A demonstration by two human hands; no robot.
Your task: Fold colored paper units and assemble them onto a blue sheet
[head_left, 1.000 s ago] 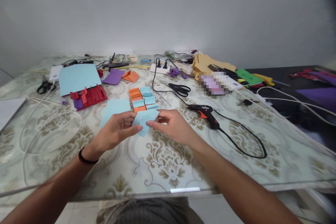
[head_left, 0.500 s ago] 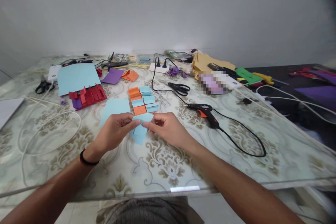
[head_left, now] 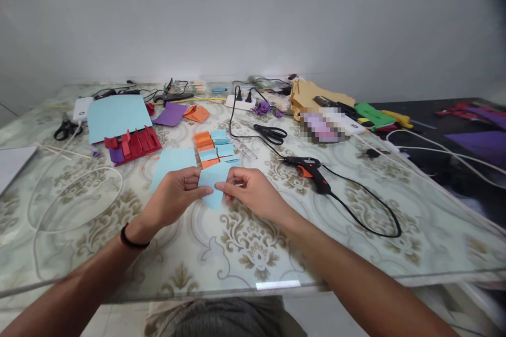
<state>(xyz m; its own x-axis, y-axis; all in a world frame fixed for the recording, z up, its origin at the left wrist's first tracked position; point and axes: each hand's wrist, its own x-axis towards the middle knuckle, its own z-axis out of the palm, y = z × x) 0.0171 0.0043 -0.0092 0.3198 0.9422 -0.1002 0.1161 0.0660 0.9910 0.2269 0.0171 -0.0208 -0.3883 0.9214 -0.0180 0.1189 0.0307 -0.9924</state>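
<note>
Between both hands, a small piece of light blue paper (head_left: pixel 214 180) is held above the table. My left hand (head_left: pixel 178 189) pinches its left side between thumb and fingers. The opposite side is pinched by my right hand (head_left: pixel 249 189). Just beyond the held paper lie folded orange strips (head_left: pixel 203 141) and folded light blue strips (head_left: pixel 222 139), set side by side in rows. A larger light blue sheet (head_left: pixel 174 160) rests on the table behind my left hand, partly covered by it.
Right of my hands lies a black hot glue gun (head_left: pixel 310 167) with its looping cord. Black-handled scissors (head_left: pixel 272 134) and a white power strip (head_left: pixel 240 102) are farther back. Folded red paper pieces (head_left: pixel 134 146) and a large light blue sheet (head_left: pixel 117 117) lie left. A white cable (head_left: pixel 75 181) curls there too.
The held blue paper has turned and now looks like a flatter, more even piece; its lower tip has risen slightly. Both hands keep their pinch, nearly in the same place.
</note>
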